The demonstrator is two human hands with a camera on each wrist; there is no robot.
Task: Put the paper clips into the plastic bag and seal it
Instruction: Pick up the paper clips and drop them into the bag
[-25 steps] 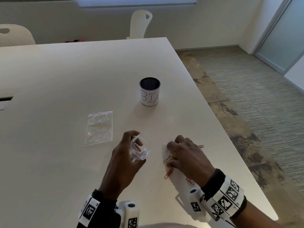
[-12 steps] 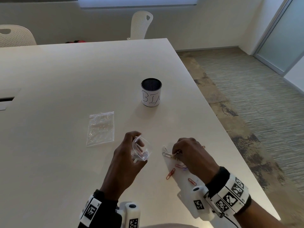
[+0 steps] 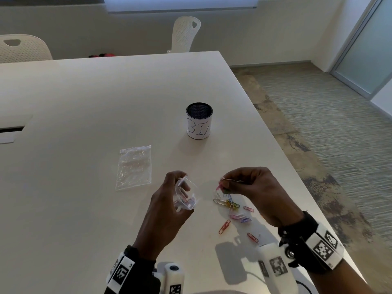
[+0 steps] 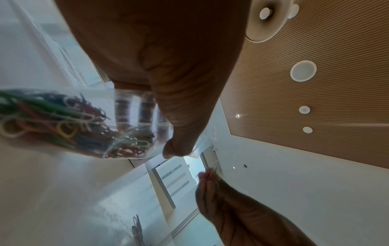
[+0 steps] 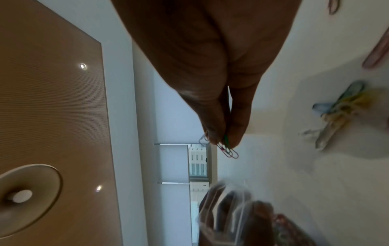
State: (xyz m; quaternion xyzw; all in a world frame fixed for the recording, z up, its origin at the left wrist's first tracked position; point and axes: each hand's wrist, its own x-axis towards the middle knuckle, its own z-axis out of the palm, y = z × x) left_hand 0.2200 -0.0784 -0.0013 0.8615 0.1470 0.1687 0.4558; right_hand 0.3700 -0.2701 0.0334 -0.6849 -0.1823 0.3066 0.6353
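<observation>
My left hand (image 3: 169,200) grips a small clear plastic bag (image 3: 185,197) with its mouth held open toward the right; coloured paper clips (image 4: 69,126) fill its bottom. My right hand (image 3: 250,187) is lifted just off the table and pinches a few paper clips (image 3: 222,184) between thumb and fingertips, a short way right of the bag's mouth. In the right wrist view the pinched clips (image 5: 228,149) stick out below the fingertips, above the bag (image 5: 227,208). Several loose clips (image 3: 233,207) lie on the white table (image 3: 84,102) under that hand.
A second clear bag (image 3: 134,166) lies flat on the table to the left. A mesh cup labelled "BIN" (image 3: 199,120) stands further back. The table's right edge (image 3: 292,166) runs close to my right hand. White chairs (image 3: 185,32) stand behind the table.
My right hand has risen off the pile of clips on the table, carrying a few pinched clips up and toward the bag. The left hand has kept the bag in place.
</observation>
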